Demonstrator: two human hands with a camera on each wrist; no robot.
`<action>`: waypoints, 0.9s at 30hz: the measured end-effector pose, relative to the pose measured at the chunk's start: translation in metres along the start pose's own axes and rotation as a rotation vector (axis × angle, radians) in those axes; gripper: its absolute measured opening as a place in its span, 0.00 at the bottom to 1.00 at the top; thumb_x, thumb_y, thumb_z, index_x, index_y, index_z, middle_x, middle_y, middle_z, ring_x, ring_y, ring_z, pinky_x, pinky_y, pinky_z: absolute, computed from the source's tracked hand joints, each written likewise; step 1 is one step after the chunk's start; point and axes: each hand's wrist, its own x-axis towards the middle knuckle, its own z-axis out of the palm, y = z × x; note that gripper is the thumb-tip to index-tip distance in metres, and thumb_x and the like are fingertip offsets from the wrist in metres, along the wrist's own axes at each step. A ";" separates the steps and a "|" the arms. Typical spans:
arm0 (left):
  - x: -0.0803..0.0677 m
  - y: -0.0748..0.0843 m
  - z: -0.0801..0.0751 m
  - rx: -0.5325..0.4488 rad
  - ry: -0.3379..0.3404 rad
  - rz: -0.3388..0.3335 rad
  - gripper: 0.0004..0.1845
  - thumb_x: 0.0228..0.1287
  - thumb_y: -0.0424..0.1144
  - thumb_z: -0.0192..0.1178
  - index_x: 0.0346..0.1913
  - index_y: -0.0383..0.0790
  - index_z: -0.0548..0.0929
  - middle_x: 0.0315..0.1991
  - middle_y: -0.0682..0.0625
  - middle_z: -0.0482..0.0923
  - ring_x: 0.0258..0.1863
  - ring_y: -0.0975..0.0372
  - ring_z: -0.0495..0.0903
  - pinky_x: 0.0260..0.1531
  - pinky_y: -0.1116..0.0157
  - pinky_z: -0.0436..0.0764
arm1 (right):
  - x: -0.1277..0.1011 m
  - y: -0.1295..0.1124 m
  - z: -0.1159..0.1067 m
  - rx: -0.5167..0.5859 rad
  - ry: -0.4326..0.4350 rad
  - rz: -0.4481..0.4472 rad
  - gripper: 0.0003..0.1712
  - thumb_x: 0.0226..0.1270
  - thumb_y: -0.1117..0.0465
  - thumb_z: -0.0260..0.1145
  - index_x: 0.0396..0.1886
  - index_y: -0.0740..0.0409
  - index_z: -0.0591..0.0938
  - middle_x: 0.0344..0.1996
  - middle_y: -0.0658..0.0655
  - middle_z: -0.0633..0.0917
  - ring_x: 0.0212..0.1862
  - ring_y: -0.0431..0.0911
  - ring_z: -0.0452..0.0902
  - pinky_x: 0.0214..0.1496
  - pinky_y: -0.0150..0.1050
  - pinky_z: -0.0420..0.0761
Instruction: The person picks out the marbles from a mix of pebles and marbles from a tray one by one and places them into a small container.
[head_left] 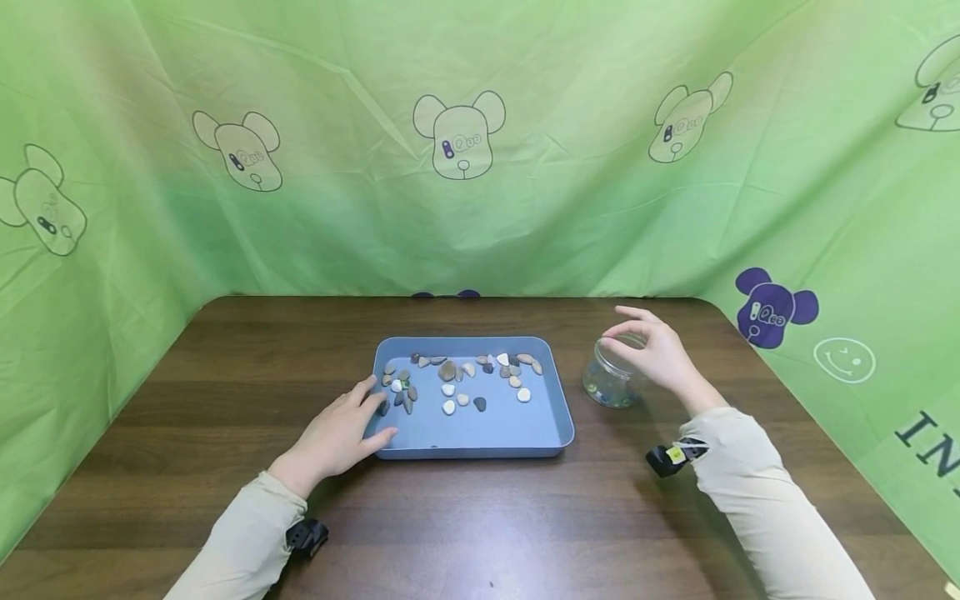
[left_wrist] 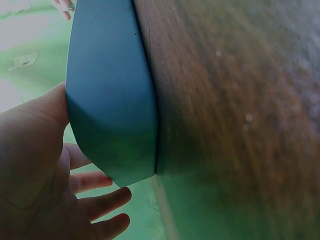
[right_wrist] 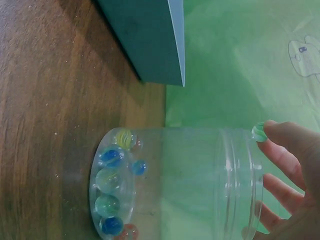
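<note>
A person's left hand rests with relaxed, spread fingers against the near left corner of a blue tray scattered with pebbles. Their right hand pinches a green marble over the mouth of a clear jar holding marbles, standing on the desk just beyond the tray's right wall.
</note>
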 end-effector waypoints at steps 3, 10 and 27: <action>0.000 0.000 0.000 -0.003 0.000 -0.002 0.30 0.64 0.53 0.55 0.60 0.33 0.72 0.67 0.34 0.61 0.62 0.41 0.68 0.61 0.46 0.69 | -0.001 0.002 0.000 -0.003 0.000 0.016 0.10 0.58 0.61 0.68 0.35 0.64 0.85 0.61 0.69 0.72 0.63 0.67 0.64 0.63 0.62 0.62; 0.000 -0.001 0.001 -0.003 -0.003 -0.008 0.30 0.64 0.53 0.55 0.60 0.33 0.72 0.68 0.34 0.60 0.62 0.41 0.68 0.61 0.46 0.69 | -0.004 0.006 0.003 0.001 0.016 0.018 0.10 0.58 0.63 0.67 0.35 0.67 0.84 0.60 0.71 0.72 0.62 0.68 0.65 0.62 0.63 0.63; -0.001 0.000 -0.001 0.000 0.021 0.009 0.28 0.64 0.51 0.56 0.59 0.33 0.73 0.67 0.34 0.62 0.63 0.41 0.68 0.61 0.47 0.69 | -0.004 0.013 0.005 -0.013 -0.082 0.125 0.14 0.61 0.59 0.65 0.38 0.68 0.85 0.65 0.72 0.66 0.66 0.69 0.58 0.64 0.64 0.59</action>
